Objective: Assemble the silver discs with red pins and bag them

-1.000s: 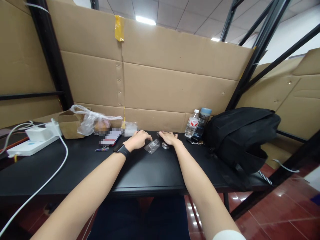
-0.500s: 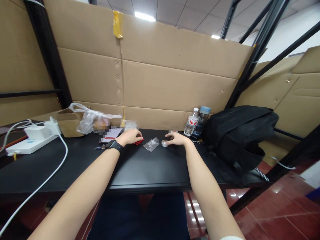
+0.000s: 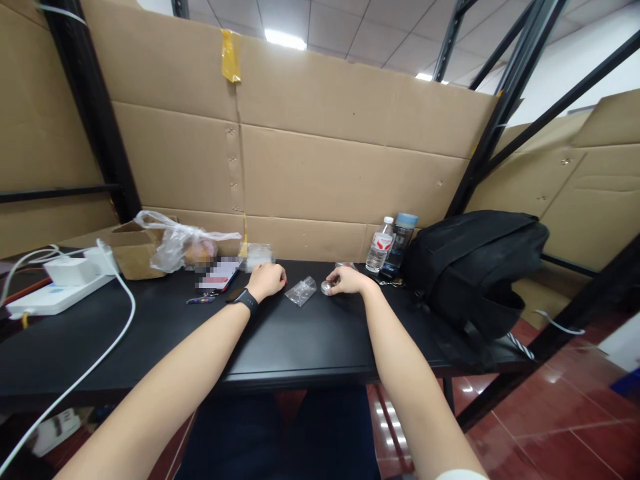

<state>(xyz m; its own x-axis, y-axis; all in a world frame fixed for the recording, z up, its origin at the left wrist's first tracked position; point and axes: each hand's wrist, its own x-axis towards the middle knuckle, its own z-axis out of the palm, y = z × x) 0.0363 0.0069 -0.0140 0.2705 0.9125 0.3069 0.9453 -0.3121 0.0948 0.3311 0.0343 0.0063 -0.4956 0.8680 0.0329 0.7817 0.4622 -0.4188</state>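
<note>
Disc: small silver disc on the counter, at the right hand fingertips.
Right grip: curled on disc; 1.0 s ago it lay flat behind it.
Left grip: left hand fisted, contents hidden; red bits seen 0.5 s ago now nearly covered.
Bag: clear bag between hands, untouched.
Count: 2 bottles, 1 backpack, 1 disc, 1 clear bag.

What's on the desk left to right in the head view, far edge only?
White power strip → clear plastic bag → left hand, closed → small clear packet → small silver round piece at the right hand → water bottle → black backpack.
</note>
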